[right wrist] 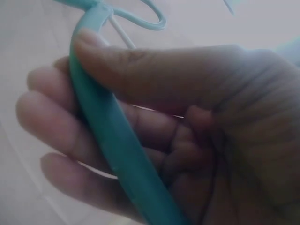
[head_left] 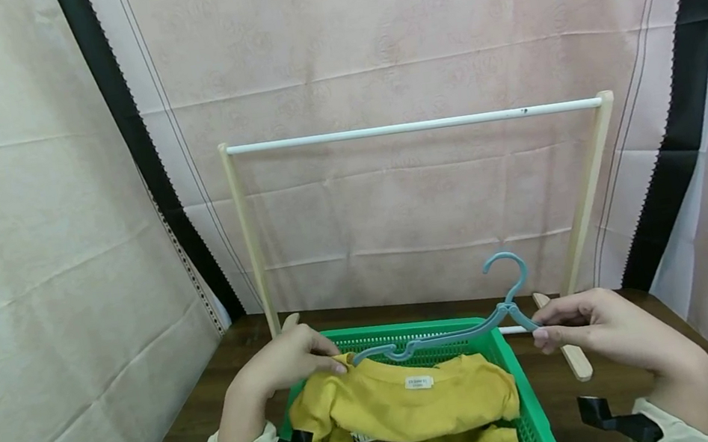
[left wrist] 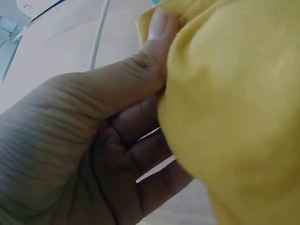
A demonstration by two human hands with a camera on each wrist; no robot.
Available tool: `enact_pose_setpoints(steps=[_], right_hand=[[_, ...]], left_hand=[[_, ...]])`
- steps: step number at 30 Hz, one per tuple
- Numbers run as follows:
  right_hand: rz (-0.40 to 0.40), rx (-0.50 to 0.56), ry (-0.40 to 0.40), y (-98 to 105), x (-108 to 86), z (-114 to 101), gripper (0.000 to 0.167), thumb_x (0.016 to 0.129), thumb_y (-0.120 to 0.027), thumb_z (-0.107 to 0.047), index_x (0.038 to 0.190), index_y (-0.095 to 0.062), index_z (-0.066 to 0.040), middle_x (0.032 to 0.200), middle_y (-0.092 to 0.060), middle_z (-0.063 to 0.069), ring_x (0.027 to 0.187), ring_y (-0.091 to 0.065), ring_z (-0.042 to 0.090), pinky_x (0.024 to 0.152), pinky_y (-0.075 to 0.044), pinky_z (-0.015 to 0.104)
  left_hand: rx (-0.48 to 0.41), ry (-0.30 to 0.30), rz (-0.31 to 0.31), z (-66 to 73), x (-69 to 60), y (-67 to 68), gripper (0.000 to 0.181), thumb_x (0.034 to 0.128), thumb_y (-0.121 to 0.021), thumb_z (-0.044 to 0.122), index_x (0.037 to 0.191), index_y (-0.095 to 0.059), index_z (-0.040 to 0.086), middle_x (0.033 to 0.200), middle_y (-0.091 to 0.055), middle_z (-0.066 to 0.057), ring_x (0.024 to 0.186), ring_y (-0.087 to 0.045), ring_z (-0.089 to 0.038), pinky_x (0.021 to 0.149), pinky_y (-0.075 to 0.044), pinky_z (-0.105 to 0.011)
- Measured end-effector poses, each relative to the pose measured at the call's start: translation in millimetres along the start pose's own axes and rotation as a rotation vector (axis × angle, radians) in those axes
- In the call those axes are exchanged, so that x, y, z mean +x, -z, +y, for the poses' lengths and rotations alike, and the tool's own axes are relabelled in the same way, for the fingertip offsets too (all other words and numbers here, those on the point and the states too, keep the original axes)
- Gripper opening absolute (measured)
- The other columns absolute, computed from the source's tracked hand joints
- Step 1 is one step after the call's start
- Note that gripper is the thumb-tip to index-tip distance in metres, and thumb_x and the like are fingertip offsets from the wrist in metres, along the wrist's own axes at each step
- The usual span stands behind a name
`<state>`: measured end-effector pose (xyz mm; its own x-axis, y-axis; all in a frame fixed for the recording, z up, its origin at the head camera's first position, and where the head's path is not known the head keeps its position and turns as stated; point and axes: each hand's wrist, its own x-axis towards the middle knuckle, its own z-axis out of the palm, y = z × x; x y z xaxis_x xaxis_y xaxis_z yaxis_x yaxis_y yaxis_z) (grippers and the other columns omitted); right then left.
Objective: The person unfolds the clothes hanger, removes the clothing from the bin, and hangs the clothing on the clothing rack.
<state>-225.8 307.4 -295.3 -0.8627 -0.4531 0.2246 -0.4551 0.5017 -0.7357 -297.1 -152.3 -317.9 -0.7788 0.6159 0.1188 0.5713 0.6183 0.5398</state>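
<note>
My left hand pinches the collar edge of a yellow shirt with a small white label at the neck. In the left wrist view the thumb presses the yellow cloth against the fingers. A blue clothes hanger slants over the shirt's neckline, its hook upward; its left end lies close to the left fingers, at the collar. My right hand grips the hanger's right arm between thumb and fingers, as the right wrist view of the hanger also shows. The shirt's lower part rests in a green basket.
Behind the basket stands a rack with a white horizontal bar and cream posts. A foot of the rack lies on the brown table near the right hand. Pale cloth walls enclose the back and sides.
</note>
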Motion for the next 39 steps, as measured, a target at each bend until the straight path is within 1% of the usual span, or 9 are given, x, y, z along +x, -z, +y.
enact_pose_setpoints(steps=[1, 3, 5, 7, 15, 23, 29, 33, 39], right_hand=[[-0.001, 0.001, 0.006, 0, -0.2, 0, 0.02, 0.101, -0.062, -0.014, 0.115, -0.07, -0.001, 0.094, -0.075, 0.001, 0.087, -0.073, 0.018, 0.077, -0.057, 0.028], [-0.009, 0.015, 0.016, 0, -0.7, -1, 0.021, 0.101, -0.062, -0.013, 0.115, -0.07, 0.0, 0.094, -0.075, 0.002, 0.087, -0.073, 0.02, 0.077, -0.058, 0.03], [-0.008, 0.022, 0.02, 0, -1.6, -2, 0.021, 0.101, -0.063, -0.014, 0.114, -0.071, -0.001, 0.093, -0.075, 0.002, 0.085, -0.073, 0.02, 0.076, -0.058, 0.031], [-0.012, 0.026, 0.033, -1, -2.9, -2, 0.02, 0.101, -0.063, -0.014, 0.114, -0.071, -0.001, 0.092, -0.075, 0.004, 0.083, -0.073, 0.021, 0.074, -0.059, 0.033], [0.008, 0.04, 0.084, 1, -8.4, -3, 0.017, 0.1, -0.064, -0.011, 0.112, -0.071, -0.002, 0.089, -0.075, 0.006, 0.079, -0.072, 0.023, 0.07, -0.06, 0.037], [0.006, 0.024, 0.099, -2, -5.0, -5, 0.014, 0.1, -0.064, -0.013, 0.109, -0.073, -0.007, 0.088, -0.074, 0.006, 0.077, -0.071, 0.022, 0.068, -0.059, 0.036], [0.002, 0.034, 0.109, 4, -12.3, 0, 0.012, 0.1, -0.063, -0.008, 0.104, -0.074, -0.008, 0.087, -0.073, 0.006, 0.072, -0.068, 0.022, 0.063, -0.058, 0.035], [0.017, 0.009, 0.129, -1, -5.1, -3, 0.012, 0.1, -0.064, -0.01, 0.106, -0.074, -0.01, 0.087, -0.074, 0.002, 0.073, -0.069, 0.02, 0.064, -0.059, 0.035], [0.094, -0.045, 0.184, -10, 5.7, -12, 0.011, 0.098, -0.067, -0.013, 0.107, -0.074, -0.013, 0.084, -0.074, -0.001, 0.073, -0.071, 0.018, 0.065, -0.059, 0.035]], left_hand=[[0.007, 0.0, 0.013, 1.3, -0.5, 1.2, 0.008, 0.0932, -0.073, 0.029, 0.089, -0.08, 0.03, 0.086, -0.073, 0.02, 0.091, -0.063, -0.015, 0.104, -0.039, -0.049], [0.015, -0.013, 0.04, 3.2, -1.4, 2.7, 0.008, 0.0935, -0.072, 0.03, 0.091, -0.08, 0.03, 0.087, -0.073, 0.02, 0.089, -0.063, -0.013, 0.103, -0.041, -0.044], [0.012, -0.03, 0.058, 4.4, -2.1, 3.5, 0.008, 0.0938, -0.072, 0.03, 0.093, -0.08, 0.03, 0.088, -0.074, 0.017, 0.077, -0.064, -0.008, 0.082, -0.052, -0.033], [0.002, -0.048, 0.079, 5.2, -2.7, 4.0, 0.009, 0.094, -0.072, 0.029, 0.095, -0.081, 0.028, 0.089, -0.075, 0.015, 0.07, -0.066, -0.005, 0.064, -0.054, -0.029], [0.03, -0.055, 0.177, 11.5, -7.2, 8.6, 0.008, 0.0916, -0.075, 0.028, 0.096, -0.081, 0.027, 0.09, -0.075, 0.012, 0.068, -0.064, -0.003, 0.06, -0.052, -0.025], [0.058, -0.097, 0.229, 22.2, -6.8, 7.3, 0.011, 0.0921, -0.074, 0.027, 0.099, -0.082, 0.024, 0.091, -0.076, 0.011, 0.066, -0.064, -0.001, 0.056, -0.049, -0.023], [0.095, -0.077, 0.319, 19.4, -8.7, 12.0, 0.011, 0.0889, -0.077, 0.023, 0.099, -0.082, 0.022, 0.089, -0.076, 0.011, 0.054, -0.05, -0.001, 0.049, -0.04, -0.021], [0.063, -0.12, 0.308, 23.9, -6.9, 10.7, 0.012, 0.0904, -0.076, 0.024, 0.1, -0.082, 0.022, 0.09, -0.076, 0.011, 0.054, -0.05, -0.001, 0.049, -0.04, -0.021], [0.023, -0.141, 0.267, 36.5, -4.6, 5.0, 0.011, 0.0913, -0.075, 0.023, 0.101, -0.081, 0.024, 0.091, -0.076, 0.012, 0.047, -0.04, 0.001, 0.046, -0.033, -0.02]])
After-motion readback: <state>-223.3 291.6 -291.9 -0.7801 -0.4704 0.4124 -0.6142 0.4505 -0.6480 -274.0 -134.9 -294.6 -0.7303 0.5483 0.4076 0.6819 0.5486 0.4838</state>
